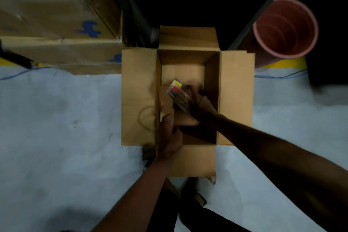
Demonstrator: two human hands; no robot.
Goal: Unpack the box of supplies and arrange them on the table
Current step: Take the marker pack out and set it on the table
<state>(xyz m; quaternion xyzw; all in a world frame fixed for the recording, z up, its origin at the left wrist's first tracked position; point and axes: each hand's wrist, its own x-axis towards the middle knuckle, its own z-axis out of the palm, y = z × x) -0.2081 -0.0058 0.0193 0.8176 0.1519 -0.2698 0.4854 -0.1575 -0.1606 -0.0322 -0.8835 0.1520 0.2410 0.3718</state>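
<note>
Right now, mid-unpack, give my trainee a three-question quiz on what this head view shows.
1. True or false: the right hand grips a clear pack of coloured markers inside the open cardboard box.
2. What does the left hand hold?
A. the pink bin
B. a small brown carton in the box
C. a blue cable
3. Fill in: the pink bin stands to the box's far ____ side.

Key: 1 true; 2 B, the small brown carton at the box's left inner wall; 3 right.
</note>
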